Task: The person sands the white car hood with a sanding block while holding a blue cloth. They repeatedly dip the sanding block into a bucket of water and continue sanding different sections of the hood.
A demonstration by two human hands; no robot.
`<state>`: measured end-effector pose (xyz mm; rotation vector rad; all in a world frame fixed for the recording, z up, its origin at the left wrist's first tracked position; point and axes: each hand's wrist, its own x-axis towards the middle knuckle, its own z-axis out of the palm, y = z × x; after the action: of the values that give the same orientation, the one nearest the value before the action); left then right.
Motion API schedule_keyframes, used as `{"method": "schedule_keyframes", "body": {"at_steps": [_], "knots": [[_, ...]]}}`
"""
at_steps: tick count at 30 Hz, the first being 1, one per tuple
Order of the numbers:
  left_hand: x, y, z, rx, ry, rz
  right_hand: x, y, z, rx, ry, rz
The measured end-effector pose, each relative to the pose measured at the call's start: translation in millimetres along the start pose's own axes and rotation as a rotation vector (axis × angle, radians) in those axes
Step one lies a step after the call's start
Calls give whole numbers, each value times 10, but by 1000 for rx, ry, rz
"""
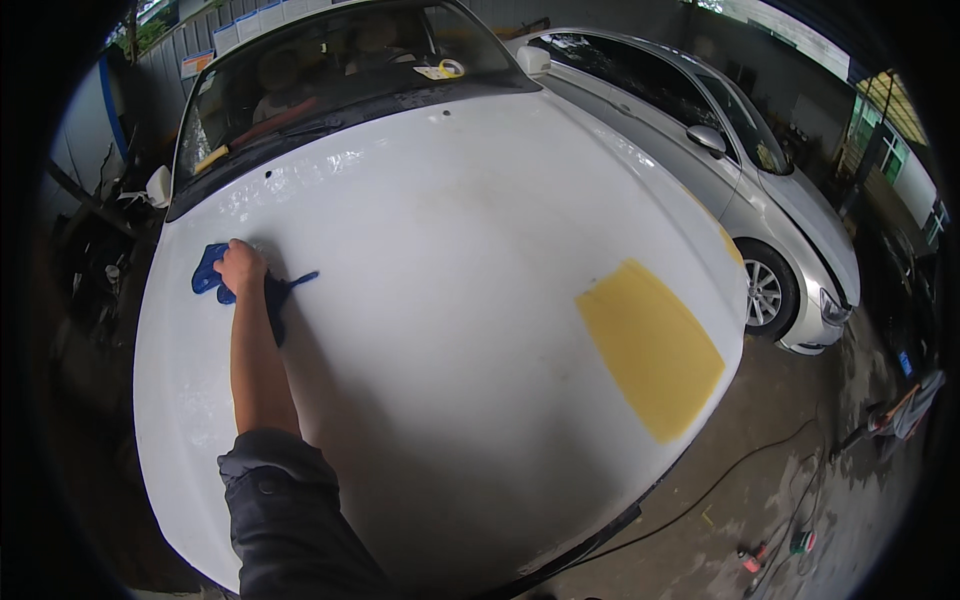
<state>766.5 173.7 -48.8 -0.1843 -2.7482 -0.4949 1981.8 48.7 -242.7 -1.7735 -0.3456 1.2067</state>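
My left hand [243, 268] is closed round a bunched dark blue cloth [207, 270], pressing it against the white car hood [450, 300] on its left side. One part of the cloth bulges out left of my fingers, and a thin tail of it trails to the right. The forearm, in a rolled dark grey sleeve [285, 515], reaches up from the lower edge. A yellow four-sided patch [655, 350] marks the hood's right front, and dull grey smudges lie over its middle. My right hand is out of view.
Beyond the hood rises the windshield [350, 75], with a yellow tape roll [450, 68] at its base. A silver car [690, 150] stands close on the right. A dark hose [740, 465] and a red tool [750, 558] lie on the concrete floor at lower right.
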Motion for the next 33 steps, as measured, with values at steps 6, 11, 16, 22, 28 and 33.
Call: {"method": "schedule_keyframes", "body": {"at_steps": [6, 11, 16, 22, 28, 33], "knots": [[471, 770, 579, -59, 133, 231, 84, -28, -192, -33, 27, 53], [-245, 1997, 643, -279, -93, 542, -61, -19, -519, -22, 87, 42], [-671, 2366, 717, -562, -161, 997, 44, 44, -821, -7, 59, 47], [-1686, 2188, 167, -776, -364, 1231, 373, -57, -284, 6, -17, 66], [-3058, 1830, -469, -845, -426, 1420, 1280, 237, -782, 92, -255, 87], [-4330, 1363, -1090, -820, -461, 1419, 2329, 379, -1218, 117, -627, -89]]}}
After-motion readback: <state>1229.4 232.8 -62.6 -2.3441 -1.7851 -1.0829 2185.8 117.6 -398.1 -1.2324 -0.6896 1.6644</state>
